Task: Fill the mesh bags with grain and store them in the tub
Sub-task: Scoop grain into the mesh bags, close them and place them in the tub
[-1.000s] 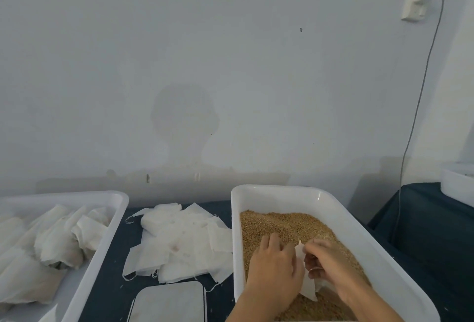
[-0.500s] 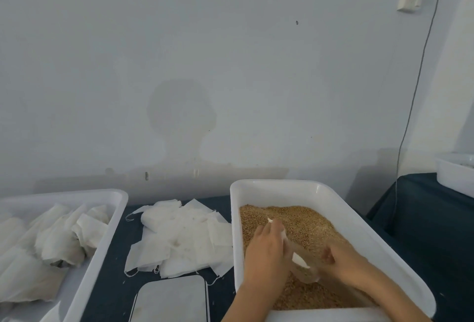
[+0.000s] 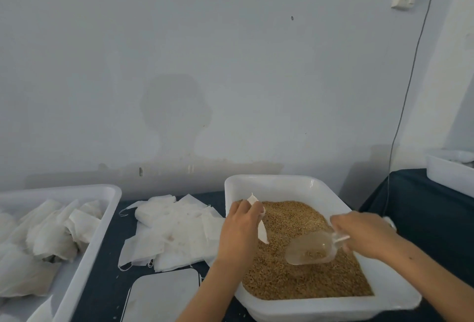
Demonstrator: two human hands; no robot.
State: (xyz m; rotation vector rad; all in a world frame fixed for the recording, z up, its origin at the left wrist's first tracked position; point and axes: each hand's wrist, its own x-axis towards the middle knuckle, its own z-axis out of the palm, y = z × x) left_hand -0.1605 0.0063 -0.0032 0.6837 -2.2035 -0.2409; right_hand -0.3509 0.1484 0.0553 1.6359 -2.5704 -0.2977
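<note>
Gripping a clear scoop (image 3: 311,250) over the grain (image 3: 295,278), our right hand (image 3: 364,234) is curled round its handle. Our left hand (image 3: 239,232) pinches 1 mesh bag (image 3: 261,226) above the tub (image 3: 331,309).

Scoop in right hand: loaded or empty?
Partly loaded. The clear scoop held by the right hand shows grain lying in its bowl, well short of full.

No readable text, labels, brands or numbers on anything in view.
</note>
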